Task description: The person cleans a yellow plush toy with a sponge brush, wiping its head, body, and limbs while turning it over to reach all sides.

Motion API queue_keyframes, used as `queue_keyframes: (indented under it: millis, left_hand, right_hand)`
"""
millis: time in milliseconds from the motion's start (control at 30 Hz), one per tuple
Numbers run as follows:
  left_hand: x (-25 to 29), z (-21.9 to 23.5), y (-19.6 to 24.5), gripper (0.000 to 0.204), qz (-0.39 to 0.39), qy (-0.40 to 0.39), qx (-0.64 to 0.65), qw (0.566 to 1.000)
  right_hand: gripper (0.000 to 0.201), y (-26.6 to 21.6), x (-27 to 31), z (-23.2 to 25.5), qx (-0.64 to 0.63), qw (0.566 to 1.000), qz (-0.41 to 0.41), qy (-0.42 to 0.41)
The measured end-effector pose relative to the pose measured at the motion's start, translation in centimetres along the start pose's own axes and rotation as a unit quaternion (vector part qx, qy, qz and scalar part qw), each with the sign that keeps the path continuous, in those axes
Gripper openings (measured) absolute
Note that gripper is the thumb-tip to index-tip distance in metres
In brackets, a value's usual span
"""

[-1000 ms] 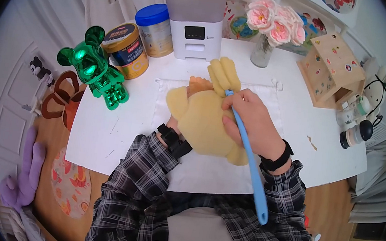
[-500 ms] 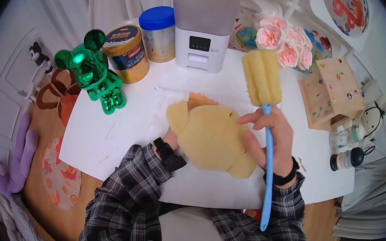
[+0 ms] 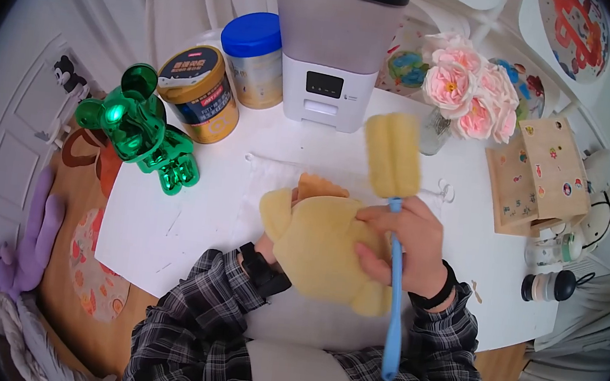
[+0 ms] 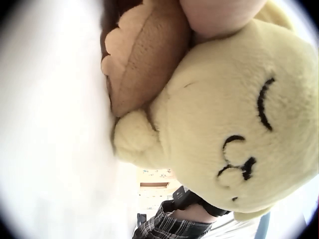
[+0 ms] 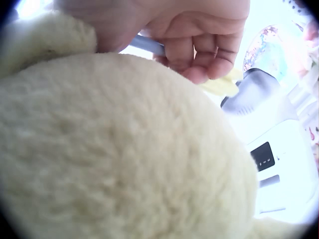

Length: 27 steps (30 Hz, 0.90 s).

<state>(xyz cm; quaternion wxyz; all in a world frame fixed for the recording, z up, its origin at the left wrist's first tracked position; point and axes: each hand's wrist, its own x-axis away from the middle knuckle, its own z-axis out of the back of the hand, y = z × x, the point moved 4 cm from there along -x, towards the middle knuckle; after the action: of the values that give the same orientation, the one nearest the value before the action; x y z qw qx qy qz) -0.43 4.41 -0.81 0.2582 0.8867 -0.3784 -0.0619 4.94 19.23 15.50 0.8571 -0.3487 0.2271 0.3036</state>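
A pale yellow plush toy (image 3: pixel 317 248) lies face down over the white cloth; the left wrist view shows its stitched closed eye and muzzle and a brown, scallop-edged part (image 4: pixel 149 59). My left hand (image 4: pixel 219 15) grips it at the neck, mostly hidden under its head in the head view. My right hand (image 3: pixel 417 245) holds the blue handle (image 3: pixel 394 313) of a sponge brush, whose yellow head (image 3: pixel 393 155) points up and away. The fingertips of that hand overlap the toy's right side.
A green shiny bear figure (image 3: pixel 142 131), a gold tin (image 3: pixel 203 96), a blue-lidded can (image 3: pixel 255 57) and a white-grey dispenser (image 3: pixel 329 58) stand along the back and left. Pink flowers (image 3: pixel 474 89) in a vase, a wooden house (image 3: pixel 544 173) and a black-capped jar (image 3: pixel 548 286) are at the right.
The brush head rose off the toy's upper right, swung out to the right, then came back somewhat left. My right hand is closer against the toy again. My left hand keeps hold of it.
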Motion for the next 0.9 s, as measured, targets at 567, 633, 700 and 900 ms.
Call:
queue_keyframes:
  millis: [567, 633, 700, 900]
  left_hand:
    - [0.5, -0.9, 1.3, 0.039, 0.047, 0.025, 0.030, 0.998]
    - [0.6, -1.3, 1.5, 0.038, 0.047, 0.022, 0.115, 0.992]
    - [0.4, -0.1, 1.0, 0.038, 0.041, 0.029, 0.080, 0.996]
    - [0.7, 0.3, 0.7, 0.039, 0.093, -0.006, 0.002, 0.996]
  right_hand:
    - [0.030, 2.9, -0.2, -0.9, -0.124, 0.992, -0.016, -0.027]
    - [0.033, 3.0, 0.1, -0.6, -0.135, 0.991, -0.016, 0.016]
    - [0.037, 3.2, 0.3, -0.6, -0.133, 0.990, -0.021, 0.047]
    - [0.034, 2.3, -0.5, -2.1, -0.203, 0.979, -0.001, -0.013]
